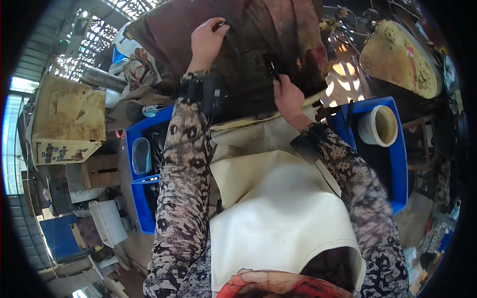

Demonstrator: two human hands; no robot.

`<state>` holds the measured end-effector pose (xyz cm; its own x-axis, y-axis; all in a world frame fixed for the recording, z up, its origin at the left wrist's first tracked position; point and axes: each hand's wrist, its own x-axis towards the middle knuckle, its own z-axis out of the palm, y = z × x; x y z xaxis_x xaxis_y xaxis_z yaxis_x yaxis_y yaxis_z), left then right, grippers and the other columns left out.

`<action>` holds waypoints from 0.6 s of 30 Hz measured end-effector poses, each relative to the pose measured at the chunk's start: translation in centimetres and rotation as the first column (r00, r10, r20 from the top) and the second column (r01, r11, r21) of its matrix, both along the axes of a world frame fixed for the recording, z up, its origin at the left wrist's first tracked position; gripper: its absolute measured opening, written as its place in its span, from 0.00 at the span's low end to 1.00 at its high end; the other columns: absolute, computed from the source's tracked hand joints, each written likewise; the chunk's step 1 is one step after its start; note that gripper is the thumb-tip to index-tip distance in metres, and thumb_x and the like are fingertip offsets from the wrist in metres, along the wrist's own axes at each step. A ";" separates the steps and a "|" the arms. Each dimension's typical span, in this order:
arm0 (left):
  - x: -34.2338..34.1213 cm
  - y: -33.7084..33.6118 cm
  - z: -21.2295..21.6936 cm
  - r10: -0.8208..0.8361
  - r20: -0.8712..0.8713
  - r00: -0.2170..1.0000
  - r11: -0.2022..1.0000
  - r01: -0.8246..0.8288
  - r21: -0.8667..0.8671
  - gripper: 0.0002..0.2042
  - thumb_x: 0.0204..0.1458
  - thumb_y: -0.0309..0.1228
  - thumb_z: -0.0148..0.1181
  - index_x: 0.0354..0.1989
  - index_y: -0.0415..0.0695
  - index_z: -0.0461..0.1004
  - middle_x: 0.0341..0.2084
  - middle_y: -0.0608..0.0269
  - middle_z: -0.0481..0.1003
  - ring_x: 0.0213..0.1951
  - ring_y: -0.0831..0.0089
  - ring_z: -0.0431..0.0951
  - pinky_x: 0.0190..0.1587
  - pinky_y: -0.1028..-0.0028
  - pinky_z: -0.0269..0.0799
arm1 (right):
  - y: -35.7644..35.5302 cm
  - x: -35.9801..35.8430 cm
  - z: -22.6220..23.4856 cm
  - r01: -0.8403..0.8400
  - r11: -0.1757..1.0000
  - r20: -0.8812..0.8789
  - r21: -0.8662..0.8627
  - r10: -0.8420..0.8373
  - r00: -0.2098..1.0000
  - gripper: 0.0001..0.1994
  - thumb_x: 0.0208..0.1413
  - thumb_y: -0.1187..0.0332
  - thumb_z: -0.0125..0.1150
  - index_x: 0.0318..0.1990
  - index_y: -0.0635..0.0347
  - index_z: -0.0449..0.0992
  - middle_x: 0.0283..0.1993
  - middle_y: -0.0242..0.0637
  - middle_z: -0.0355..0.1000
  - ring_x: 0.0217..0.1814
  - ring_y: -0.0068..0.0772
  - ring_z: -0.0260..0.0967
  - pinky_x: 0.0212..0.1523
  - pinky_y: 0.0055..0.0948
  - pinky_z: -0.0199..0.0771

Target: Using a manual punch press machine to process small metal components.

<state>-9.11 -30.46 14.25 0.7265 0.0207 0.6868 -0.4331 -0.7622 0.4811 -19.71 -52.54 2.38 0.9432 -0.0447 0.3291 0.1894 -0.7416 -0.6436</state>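
Note:
My left hand (207,43) is raised over the far part of a dark, wet-looking work surface (238,82). Its thumb and fingers pinch a small dark piece (220,23), too small to name. Nearer and to the right, my right hand (289,97) is closed around a slim black tool (272,68), which points away from me with a glint along it. Its far end blends into the dark surface, so I cannot tell its exact kind. Brownish-red cloth (198,22) lies draped over the far side, beyond both hands.
Blue bins stand on either side: a left bin (130,149) with dark contents, and a right bin (401,164) holding a whitish bucket (368,128). A pale apron (278,218) covers my front. A stained yellowish panel (397,59) stands at far right, with a stained box (69,107) at left.

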 end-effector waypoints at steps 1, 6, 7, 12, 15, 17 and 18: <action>1.1 0.4 0.0 0.030 -0.027 0.999 0.999 -0.029 0.014 0.13 0.46 0.37 0.65 0.39 0.46 0.80 0.31 0.55 0.77 0.35 0.61 0.78 0.39 0.69 0.72 | 0.1 0.1 -0.1 -0.001 1.000 -0.002 0.005 0.001 1.000 0.10 0.60 0.59 0.50 0.42 0.53 0.69 0.25 0.46 0.73 0.30 0.55 0.72 0.31 0.52 0.68; 4.0 0.9 -0.2 0.065 -0.036 0.997 0.993 -0.061 0.106 0.14 0.46 0.41 0.64 0.39 0.48 0.80 0.31 0.54 0.78 0.37 0.60 0.78 0.41 0.67 0.72 | -0.4 0.0 0.0 -0.009 0.999 -0.016 -0.034 0.008 1.000 0.11 0.60 0.60 0.50 0.43 0.55 0.69 0.26 0.46 0.74 0.30 0.54 0.72 0.30 0.51 0.69; 4.3 1.0 -0.3 0.058 -0.019 0.998 0.992 -0.055 0.116 0.14 0.46 0.41 0.64 0.39 0.48 0.80 0.31 0.53 0.78 0.37 0.60 0.78 0.41 0.67 0.72 | -0.5 0.0 0.1 -0.015 0.998 -0.013 -0.065 0.014 1.000 0.11 0.60 0.60 0.49 0.43 0.56 0.68 0.27 0.46 0.74 0.30 0.53 0.73 0.31 0.50 0.70; 4.8 1.6 -0.5 0.096 -0.014 0.995 0.984 -0.093 0.149 0.15 0.47 0.41 0.64 0.41 0.49 0.79 0.29 0.54 0.77 0.34 0.61 0.78 0.38 0.67 0.72 | -0.2 -0.2 0.2 -0.023 0.996 -0.044 -0.083 0.019 0.999 0.11 0.60 0.59 0.49 0.43 0.55 0.68 0.26 0.46 0.74 0.30 0.53 0.73 0.31 0.50 0.70; 3.5 2.1 -0.5 0.075 -0.149 0.986 0.996 -0.067 0.056 0.16 0.47 0.42 0.64 0.43 0.50 0.78 0.30 0.56 0.78 0.35 0.59 0.78 0.39 0.65 0.73 | 0.0 0.1 -0.7 -0.022 0.997 -0.032 -0.071 0.020 0.999 0.11 0.60 0.59 0.50 0.44 0.54 0.69 0.26 0.45 0.74 0.30 0.54 0.73 0.30 0.50 0.69; 1.7 3.9 -1.3 0.003 -0.140 0.990 0.997 -0.014 -0.076 0.19 0.46 0.41 0.64 0.45 0.46 0.77 0.29 0.57 0.78 0.33 0.63 0.79 0.37 0.66 0.74 | 0.6 0.3 -1.3 -0.060 0.996 -0.028 -0.059 0.059 0.998 0.11 0.60 0.59 0.50 0.44 0.53 0.70 0.25 0.44 0.74 0.29 0.54 0.72 0.30 0.50 0.69; -0.2 3.4 -0.6 0.020 -0.164 0.986 0.996 -0.033 -0.080 0.19 0.46 0.41 0.64 0.45 0.46 0.77 0.29 0.57 0.78 0.33 0.63 0.79 0.37 0.66 0.74 | 0.0 0.7 -1.7 -0.013 0.997 -0.052 -0.081 0.009 0.999 0.12 0.60 0.58 0.50 0.44 0.53 0.70 0.25 0.44 0.74 0.30 0.53 0.73 0.30 0.50 0.69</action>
<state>-9.31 -27.06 13.62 0.8268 0.0928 0.5548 -0.3242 -0.7273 0.6049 -19.01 -52.57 0.69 0.9592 -0.0097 0.2825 0.1660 -0.7897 -0.5906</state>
